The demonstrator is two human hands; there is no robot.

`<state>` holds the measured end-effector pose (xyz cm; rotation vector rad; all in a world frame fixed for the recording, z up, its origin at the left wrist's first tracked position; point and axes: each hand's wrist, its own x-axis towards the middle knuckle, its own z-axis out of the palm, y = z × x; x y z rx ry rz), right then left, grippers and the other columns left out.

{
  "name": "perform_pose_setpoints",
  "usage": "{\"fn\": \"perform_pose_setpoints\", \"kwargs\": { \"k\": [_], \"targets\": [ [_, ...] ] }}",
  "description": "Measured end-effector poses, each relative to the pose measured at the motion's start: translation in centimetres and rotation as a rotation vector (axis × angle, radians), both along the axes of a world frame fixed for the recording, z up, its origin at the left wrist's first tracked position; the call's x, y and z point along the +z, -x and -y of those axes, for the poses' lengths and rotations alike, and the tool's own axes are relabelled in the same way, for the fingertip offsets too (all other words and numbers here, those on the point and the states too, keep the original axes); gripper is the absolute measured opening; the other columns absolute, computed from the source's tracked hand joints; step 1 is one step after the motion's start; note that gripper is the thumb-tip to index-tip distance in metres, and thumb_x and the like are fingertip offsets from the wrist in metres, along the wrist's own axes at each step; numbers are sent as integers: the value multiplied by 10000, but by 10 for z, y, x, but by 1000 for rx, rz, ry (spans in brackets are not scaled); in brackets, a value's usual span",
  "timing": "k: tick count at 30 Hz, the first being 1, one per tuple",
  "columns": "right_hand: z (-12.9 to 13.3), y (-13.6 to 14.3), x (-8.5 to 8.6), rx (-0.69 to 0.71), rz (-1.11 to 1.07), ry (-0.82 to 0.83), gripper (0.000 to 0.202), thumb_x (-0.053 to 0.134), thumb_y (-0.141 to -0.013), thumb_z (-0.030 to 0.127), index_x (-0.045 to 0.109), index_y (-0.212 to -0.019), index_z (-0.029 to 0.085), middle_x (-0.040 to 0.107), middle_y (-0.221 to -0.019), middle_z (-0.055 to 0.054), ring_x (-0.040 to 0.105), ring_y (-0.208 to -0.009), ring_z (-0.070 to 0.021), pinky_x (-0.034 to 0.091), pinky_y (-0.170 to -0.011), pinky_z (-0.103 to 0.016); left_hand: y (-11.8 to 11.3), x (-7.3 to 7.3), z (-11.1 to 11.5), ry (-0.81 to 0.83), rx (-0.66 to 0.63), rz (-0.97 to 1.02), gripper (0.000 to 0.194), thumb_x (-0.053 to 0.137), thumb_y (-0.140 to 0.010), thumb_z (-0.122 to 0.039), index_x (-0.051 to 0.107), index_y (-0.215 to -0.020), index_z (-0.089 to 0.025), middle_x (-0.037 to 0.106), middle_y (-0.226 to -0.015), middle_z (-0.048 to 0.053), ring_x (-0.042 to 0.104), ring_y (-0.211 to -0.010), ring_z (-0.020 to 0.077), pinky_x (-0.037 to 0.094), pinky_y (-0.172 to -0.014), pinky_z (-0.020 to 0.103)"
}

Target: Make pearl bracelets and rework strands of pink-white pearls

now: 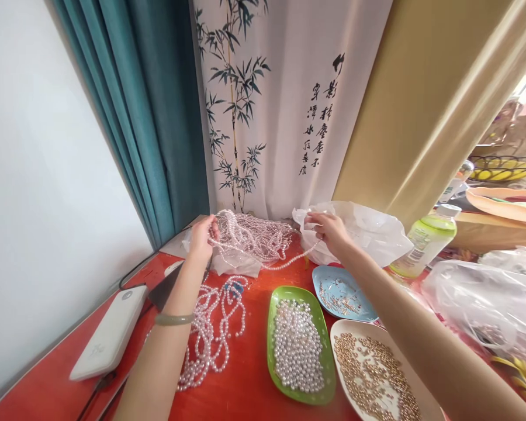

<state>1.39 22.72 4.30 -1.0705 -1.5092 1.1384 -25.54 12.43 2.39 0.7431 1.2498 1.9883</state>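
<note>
A strand of small pinkish pearl beads (284, 266) sags between my two hands at the back of the red table. My left hand (205, 235) is closed on its left part, beside a heap of bead strands (263, 234) lying on white plastic. My right hand (328, 231) pinches the strand's other end, in front of a clear plastic bag (368, 231). More loose bead strands (213, 327) lie by my left forearm. In front stands a green tray (269, 351) of loose pearl beads.
Right of the green tray are a blue plate (322, 275) with thin metal pins and a white plate (339, 362) of gold beads. A green-labelled bottle (429, 240) stands at the right. A white power bank (109, 333) with a cable lies left.
</note>
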Motion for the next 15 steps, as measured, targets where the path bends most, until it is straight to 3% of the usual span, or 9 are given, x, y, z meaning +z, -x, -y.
{"fn": "perform_pose_setpoints", "kwargs": {
  "k": [4, 8, 12, 15],
  "targets": [
    [-14, -21, 14, -66, -285, 161, 147, 332, -753, 88, 429, -679, 170, 385, -529, 31, 245, -380, -53, 322, -377, -164, 41, 1, 6, -57, 154, 268, 117, 451, -752, -161, 476, -638, -147, 425, -469, -42, 415, -382, 54, 350, -418, 162],
    [-20, -30, 18, -98, -465, 273, 256, 212, -801, 68, 409, -680, 177, 372, -537, 21, 356, -417, -65, 415, -449, -167, 67, 2, 18, -138, 281, 405, 107, 449, -774, -188, 480, -673, -171, 465, -550, -31, 482, -464, 56, 421, -516, 165],
    [-23, -31, 12, -111, -503, 329, 253, 226, -830, 123, 440, -708, 181, 453, -595, -5, 493, -525, -81, 470, -547, -196, 73, 10, 26, -241, 307, 466, 115, 455, -791, -220, 510, -695, -188, 481, -587, -34, 518, -527, 55, 449, -601, 176],
    [-25, -31, 6, -119, -416, 328, 214, 284, -818, 128, 463, -713, 180, 503, -623, -11, 522, -551, -79, 469, -563, -192, 63, 22, 31, -354, 209, 489, 107, 479, -786, -194, 556, -717, -167, 450, -532, -49, 497, -497, 49, 460, -643, 200]
  ]
}}
